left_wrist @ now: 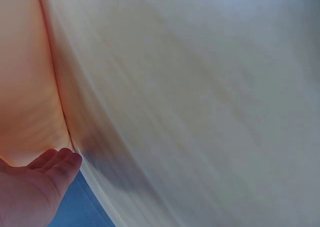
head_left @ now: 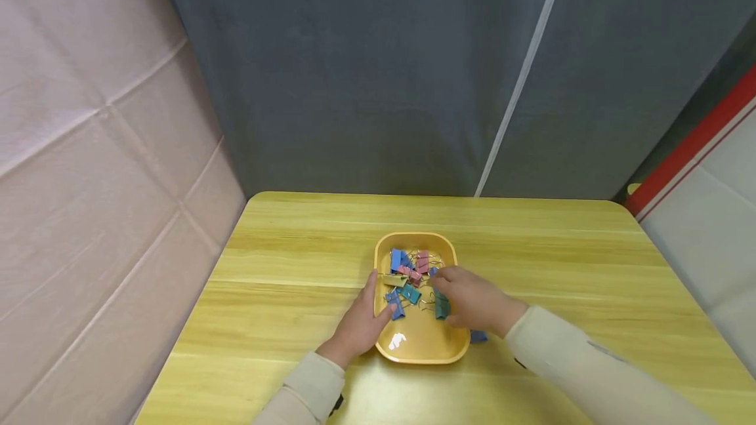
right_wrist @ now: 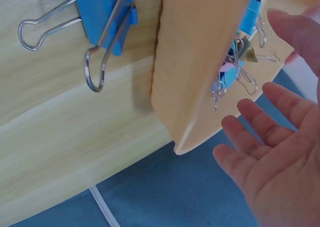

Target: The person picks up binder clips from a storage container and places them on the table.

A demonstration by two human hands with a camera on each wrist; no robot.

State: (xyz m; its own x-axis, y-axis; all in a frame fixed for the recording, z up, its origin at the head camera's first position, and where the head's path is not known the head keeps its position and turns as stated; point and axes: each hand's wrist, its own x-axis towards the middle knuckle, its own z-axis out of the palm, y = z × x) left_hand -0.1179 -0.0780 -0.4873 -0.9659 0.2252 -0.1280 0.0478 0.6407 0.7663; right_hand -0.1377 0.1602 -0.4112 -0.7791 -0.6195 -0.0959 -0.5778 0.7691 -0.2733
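Starting at the far left, we have a pale wall covering (head_left: 106, 156) slanting down beside the wood-grain surface (head_left: 277, 281), whose broad stretch gives the left arm room to swing. Here's the left grip (head_left: 360, 321), pinching the side wall of the yellow-orange tray (head_left: 434, 345), thumb over the rim and fingers outside, which we'd read as steadying it. Inside, toward the tray's far half, sit the metal-handled binder clips: a blue clip (head_left: 395, 305) by that thumb, a yellow clip (head_left: 394, 281) near the left wall, a teal clip (head_left: 410, 293) in the middle, a pink clip (head_left: 422, 261) farther back. They lie jumbled, so wire handles could snag. The near end of the tray shows bare floor, handy room for fingers. Now the right grip (head_left: 477, 300), reaching over the right rim, fingers spread and nothing visibly held, right beside a green clip (head_left: 441, 307). Just outside that rim, another blue clip (head_left: 479, 336) rests on the surface, below the hand, with plenty of wood running on toward the right edge.
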